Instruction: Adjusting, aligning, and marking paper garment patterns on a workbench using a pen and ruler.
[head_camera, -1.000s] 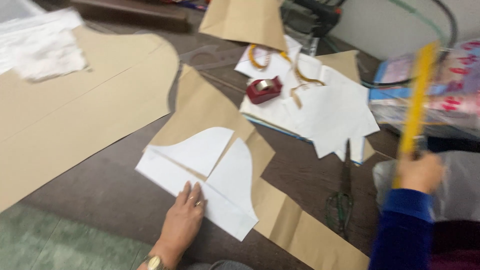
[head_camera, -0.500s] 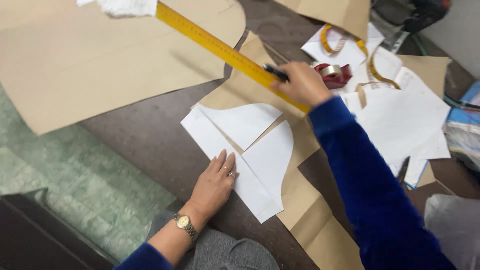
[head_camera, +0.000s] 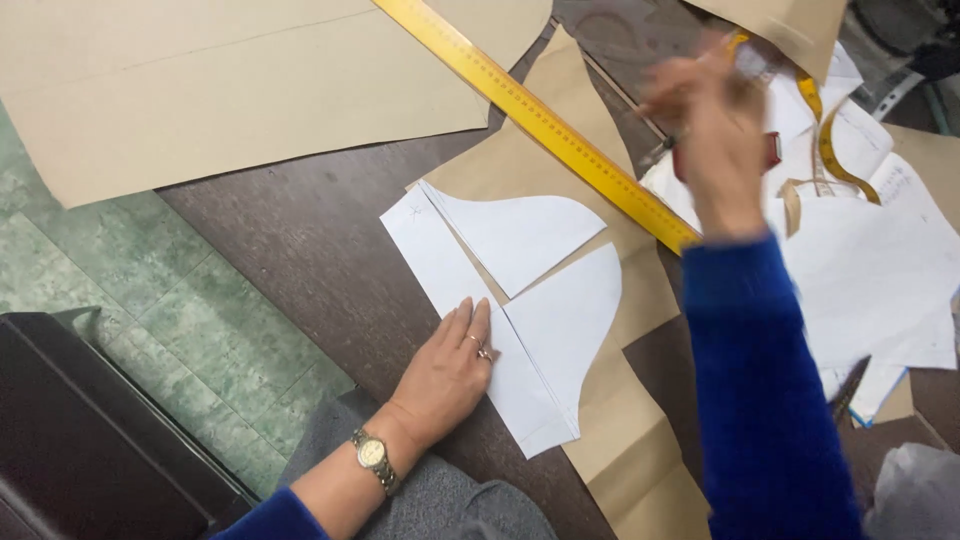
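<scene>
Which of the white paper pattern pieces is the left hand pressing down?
The long white strip piece along the table edge, under the left hand; the two curved pieces beside it lie untouched.

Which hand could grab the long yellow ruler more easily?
Probably the right hand. It is raised just beyond the long yellow ruler and seems to hold a thin pen. The left hand lies flat on the white curved paper pattern, farther from the ruler.

Dark brown worktable (head_camera: 300, 250) lying under paper patterns and a long yellow ruler (head_camera: 540, 120).

A large tan sheet (head_camera: 230, 90) is lying left of the ruler; beneath the ruler's lower end, a tan pattern piece (head_camera: 620, 440) is carrying a white cut-out (head_camera: 520, 300), while white papers (head_camera: 880, 270) are spreading to the ruler's right.
</scene>
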